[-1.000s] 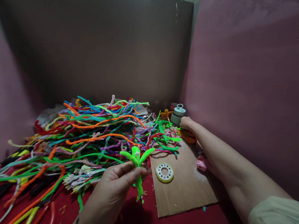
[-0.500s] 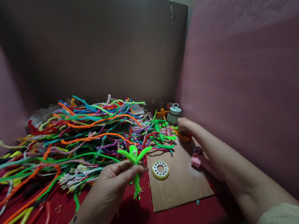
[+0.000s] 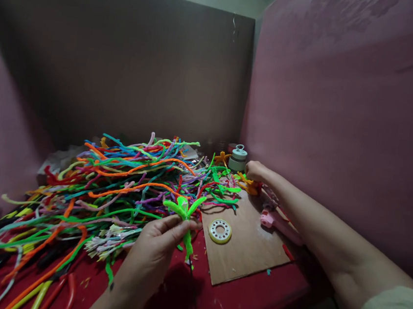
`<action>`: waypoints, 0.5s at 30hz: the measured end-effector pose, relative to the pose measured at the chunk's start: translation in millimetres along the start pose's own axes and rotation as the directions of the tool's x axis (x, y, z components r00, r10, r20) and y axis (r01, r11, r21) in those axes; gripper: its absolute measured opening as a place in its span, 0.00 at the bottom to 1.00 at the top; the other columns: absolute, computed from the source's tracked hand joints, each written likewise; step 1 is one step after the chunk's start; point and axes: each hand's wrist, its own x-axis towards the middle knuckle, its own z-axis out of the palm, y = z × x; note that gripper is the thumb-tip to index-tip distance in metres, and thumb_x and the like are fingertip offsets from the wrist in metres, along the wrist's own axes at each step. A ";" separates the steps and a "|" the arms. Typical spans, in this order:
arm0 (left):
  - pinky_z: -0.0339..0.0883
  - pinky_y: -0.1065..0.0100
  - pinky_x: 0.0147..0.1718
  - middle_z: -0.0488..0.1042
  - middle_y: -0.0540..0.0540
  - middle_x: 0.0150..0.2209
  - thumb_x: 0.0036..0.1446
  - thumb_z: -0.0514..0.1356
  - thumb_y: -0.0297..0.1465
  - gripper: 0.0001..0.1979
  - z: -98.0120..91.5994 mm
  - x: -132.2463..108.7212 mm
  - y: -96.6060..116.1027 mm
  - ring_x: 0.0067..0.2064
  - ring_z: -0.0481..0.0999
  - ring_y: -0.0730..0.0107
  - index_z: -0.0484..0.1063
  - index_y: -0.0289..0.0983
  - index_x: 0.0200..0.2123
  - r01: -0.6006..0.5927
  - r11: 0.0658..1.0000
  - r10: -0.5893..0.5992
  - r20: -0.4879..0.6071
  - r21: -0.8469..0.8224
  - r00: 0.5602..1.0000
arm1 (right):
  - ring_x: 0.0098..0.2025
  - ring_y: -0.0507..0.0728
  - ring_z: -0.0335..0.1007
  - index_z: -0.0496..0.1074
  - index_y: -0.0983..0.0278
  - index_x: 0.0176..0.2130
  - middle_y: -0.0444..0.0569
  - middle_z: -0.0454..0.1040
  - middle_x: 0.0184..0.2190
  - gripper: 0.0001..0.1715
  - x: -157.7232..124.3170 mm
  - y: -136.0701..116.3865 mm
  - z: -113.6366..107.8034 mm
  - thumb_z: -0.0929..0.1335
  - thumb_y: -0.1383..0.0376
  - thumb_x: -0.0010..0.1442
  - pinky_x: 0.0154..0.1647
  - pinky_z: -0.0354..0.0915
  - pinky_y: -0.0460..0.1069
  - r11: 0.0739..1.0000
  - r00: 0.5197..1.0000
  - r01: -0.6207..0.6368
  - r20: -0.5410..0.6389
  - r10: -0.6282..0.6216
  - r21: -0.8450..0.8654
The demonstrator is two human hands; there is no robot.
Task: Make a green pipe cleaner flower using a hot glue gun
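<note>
Pinched between the thumb and fingers of my left hand (image 3: pixel 156 245) is a bright green pipe-cleaner flower (image 3: pixel 185 209), its petals spread upward and its fuzzy green stem hanging below. My right hand (image 3: pixel 257 171) reaches to the back right, beside a lidded pale green jar (image 3: pixel 238 159) and above orange pipe-cleaner pieces (image 3: pixel 249 183). Its fingers are curled away from view, so what they touch or hold is hidden. Under my right forearm lies a pink tool (image 3: pixel 280 225) that looks like a glue gun.
A big heap of coloured pipe cleaners (image 3: pixel 126 180) covers the left and middle of the red table (image 3: pixel 250 297). A tape roll (image 3: pixel 219 230) lies on a brown board (image 3: pixel 243 256). Pliers with red handles (image 3: pixel 70 290) are at the front left. A pink wall (image 3: pixel 344 105) rises on the right.
The view has shifted slightly. My left hand still holds the green flower, and my right hand remains by the orange pieces, with more of them and of the pink tool showing.
</note>
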 end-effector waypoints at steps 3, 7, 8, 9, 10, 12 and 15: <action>0.63 0.75 0.38 0.79 0.47 0.30 0.44 0.66 0.29 0.05 0.1 -0.7 -0.6 0.36 0.75 0.72 0.78 0.36 0.28 -0.010 1.000 0.010 -0.011 -0.008 1.000 | 0.44 0.57 0.68 0.65 0.67 0.48 0.52 0.68 0.46 0.18 -1.4 5.3 -3.7 0.64 0.62 0.60 0.42 0.67 0.55 0.997 1.000 -0.022 0.020 0.020 0.081; 0.63 0.74 0.37 0.79 0.47 0.29 0.43 0.67 0.30 0.06 0.5 -1.0 -0.1 0.35 0.75 0.71 0.78 0.35 0.27 -0.011 1.000 0.011 -0.022 -0.008 1.000 | 0.43 0.57 0.68 0.66 0.67 0.48 0.52 0.68 0.46 0.17 -1.9 9.2 -4.0 0.64 0.62 0.60 0.41 0.67 0.55 0.983 0.998 -0.055 0.025 0.051 0.177; 0.63 0.73 0.38 0.79 0.47 0.29 0.43 0.67 0.30 0.06 0.6 -1.0 0.1 0.35 0.75 0.71 0.78 0.35 0.27 -0.009 1.000 0.008 -0.021 -0.008 1.000 | 0.43 0.57 0.68 0.65 0.67 0.48 0.52 0.68 0.46 0.17 -1.9 9.6 -3.7 0.64 0.62 0.60 0.41 0.67 0.55 0.978 0.998 -0.060 0.024 0.057 0.198; 0.63 0.73 0.38 0.79 0.47 0.29 0.43 0.67 0.30 0.06 0.6 -1.2 0.3 0.35 0.75 0.71 0.78 0.35 0.28 -0.007 1.000 0.007 -0.021 -0.009 1.000 | 0.43 0.57 0.68 0.65 0.67 0.48 0.52 0.68 0.46 0.17 -1.6 9.8 -3.3 0.64 0.62 0.60 0.41 0.67 0.55 0.974 0.998 -0.064 0.023 0.060 0.218; 0.63 0.73 0.38 0.79 0.47 0.29 0.43 0.67 0.30 0.06 0.7 -1.3 0.4 0.35 0.75 0.71 0.78 0.35 0.28 -0.005 1.000 0.005 -0.021 -0.011 1.000 | 0.43 0.57 0.68 0.66 0.67 0.48 0.52 0.68 0.46 0.17 -1.2 10.0 -3.0 0.64 0.62 0.60 0.41 0.67 0.55 0.969 0.998 -0.065 0.020 0.062 0.236; 0.63 0.72 0.39 0.79 0.47 0.29 0.43 0.67 0.29 0.05 0.6 -1.7 0.6 0.35 0.75 0.71 0.78 0.36 0.28 -0.004 1.000 0.004 -0.023 -0.024 1.000 | 0.42 0.56 0.69 0.66 0.67 0.47 0.51 0.69 0.45 0.16 0.1 10.4 -2.5 0.64 0.62 0.60 0.41 0.68 0.54 0.961 0.998 -0.060 0.012 0.059 0.269; 0.63 0.72 0.39 0.79 0.47 0.29 0.43 0.67 0.29 0.05 0.5 -2.2 0.8 0.35 0.75 0.71 0.78 0.36 0.27 -0.005 0.999 0.004 -0.024 -0.043 1.000 | 0.39 0.54 0.70 0.68 0.68 0.44 0.50 0.71 0.41 0.14 3.6 11.8 -1.7 0.64 0.62 0.60 0.37 0.69 0.52 0.948 0.999 -0.045 -0.014 0.052 0.315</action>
